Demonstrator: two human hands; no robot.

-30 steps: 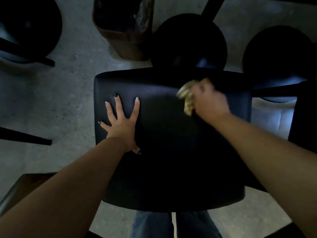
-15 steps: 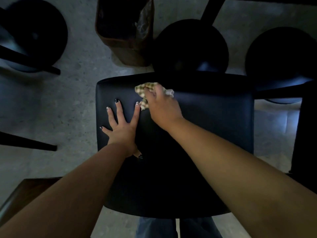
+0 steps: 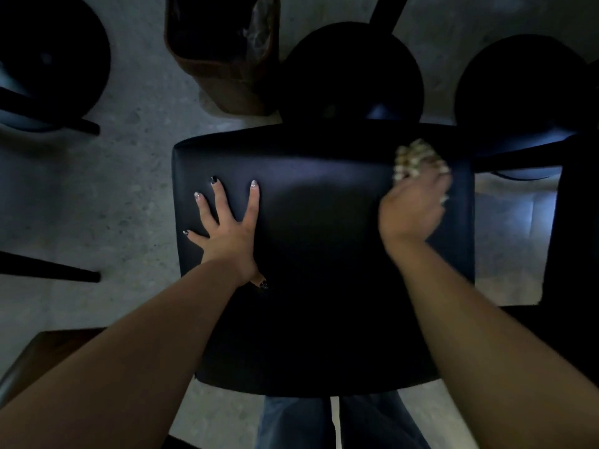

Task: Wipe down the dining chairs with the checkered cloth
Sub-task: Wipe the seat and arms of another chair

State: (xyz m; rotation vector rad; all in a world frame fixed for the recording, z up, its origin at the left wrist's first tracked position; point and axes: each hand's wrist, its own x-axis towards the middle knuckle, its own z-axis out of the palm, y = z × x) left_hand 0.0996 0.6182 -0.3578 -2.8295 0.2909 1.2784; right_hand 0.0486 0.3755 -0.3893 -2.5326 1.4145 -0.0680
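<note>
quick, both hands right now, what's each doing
Left hand: open, flat on the chair seat.
Right hand: holding the checkered cloth.

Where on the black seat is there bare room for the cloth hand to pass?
On the chair seat, the middle strip between the left hand and the right hand is bare, as is the near half between the forearms. The far right corner is crowded: the checkered cloth is there.

Dim light falls on a speckled grey concrete floor [image 3: 136, 202]. A brown lined bin [image 3: 223, 56] stands at twelve o'clock, round black stools [image 3: 353, 72] at ten, one and two, dark wooden furniture [image 3: 39, 354] at seven.
</note>
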